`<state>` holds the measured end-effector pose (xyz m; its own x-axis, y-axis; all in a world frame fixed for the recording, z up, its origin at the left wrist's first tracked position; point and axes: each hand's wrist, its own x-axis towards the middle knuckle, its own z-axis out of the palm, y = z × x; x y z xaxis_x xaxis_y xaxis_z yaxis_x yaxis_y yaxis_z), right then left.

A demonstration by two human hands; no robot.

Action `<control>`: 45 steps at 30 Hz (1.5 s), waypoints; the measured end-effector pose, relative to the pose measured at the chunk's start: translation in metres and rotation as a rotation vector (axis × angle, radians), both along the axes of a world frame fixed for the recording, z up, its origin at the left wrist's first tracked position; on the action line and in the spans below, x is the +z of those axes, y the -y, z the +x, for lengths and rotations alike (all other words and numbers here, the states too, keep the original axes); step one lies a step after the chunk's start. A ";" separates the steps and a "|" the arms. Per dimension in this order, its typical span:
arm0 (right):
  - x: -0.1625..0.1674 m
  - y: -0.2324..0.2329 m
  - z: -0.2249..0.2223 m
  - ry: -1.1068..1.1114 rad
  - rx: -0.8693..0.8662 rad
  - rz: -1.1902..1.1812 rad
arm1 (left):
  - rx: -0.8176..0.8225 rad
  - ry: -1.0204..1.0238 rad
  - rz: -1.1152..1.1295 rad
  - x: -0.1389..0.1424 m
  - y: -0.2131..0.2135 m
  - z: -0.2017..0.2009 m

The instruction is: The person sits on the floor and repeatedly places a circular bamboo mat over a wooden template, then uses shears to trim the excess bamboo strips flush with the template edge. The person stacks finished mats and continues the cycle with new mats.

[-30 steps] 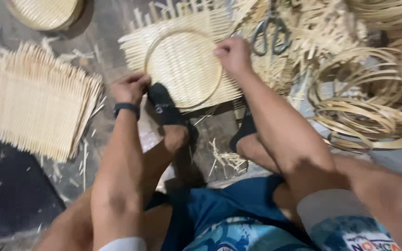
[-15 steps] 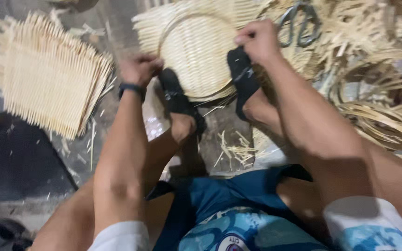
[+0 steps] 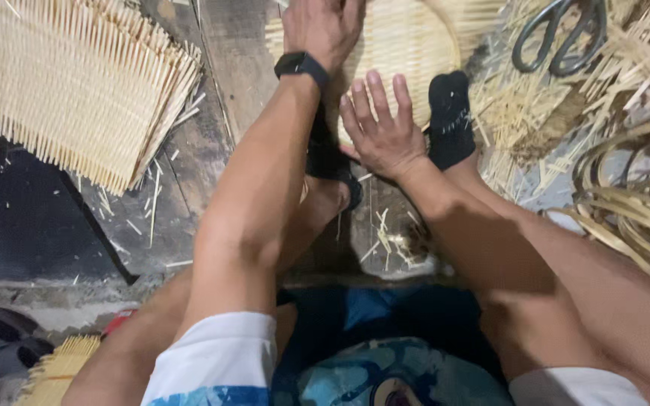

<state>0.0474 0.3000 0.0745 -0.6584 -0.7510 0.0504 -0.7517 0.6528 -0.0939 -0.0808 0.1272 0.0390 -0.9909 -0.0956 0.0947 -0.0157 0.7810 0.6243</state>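
Both hands lie flat and open, gripping nothing: left hand [image 3: 323,28] pressed on the upper left of the round woven bamboo tray [image 3: 404,53], right hand [image 3: 381,128] with fingers spread on its near edge, the tray on the floor between two black-socked feet [image 3: 449,116]. To do this pressing well, I judge the palms should bear evenly while the feet pin the rim. The tray holds nothing; a stack of square woven mats [image 3: 77,83] lies left, scissors [image 3: 562,37] and coiled bamboo hoops [image 3: 633,203] right.
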 end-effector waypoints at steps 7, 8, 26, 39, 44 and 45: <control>0.059 -0.003 -0.060 0.557 0.019 0.133 | -0.182 -0.113 0.156 0.031 0.007 -0.006; 0.061 -0.009 -0.081 0.480 -0.088 0.191 | -0.206 -0.135 0.150 0.035 0.007 -0.007; 0.037 -0.019 -0.149 -0.024 -0.443 -0.592 | 0.025 0.499 0.604 0.015 0.004 -0.049; 0.003 -0.018 -0.160 0.677 -0.965 -0.221 | 0.130 0.622 0.548 0.013 0.007 -0.047; 0.018 -0.009 -0.161 0.234 -0.586 -0.460 | 0.056 0.549 0.650 0.020 0.009 -0.040; 0.023 0.000 -0.167 0.081 -0.463 -0.463 | 0.092 0.339 0.650 0.021 0.009 -0.034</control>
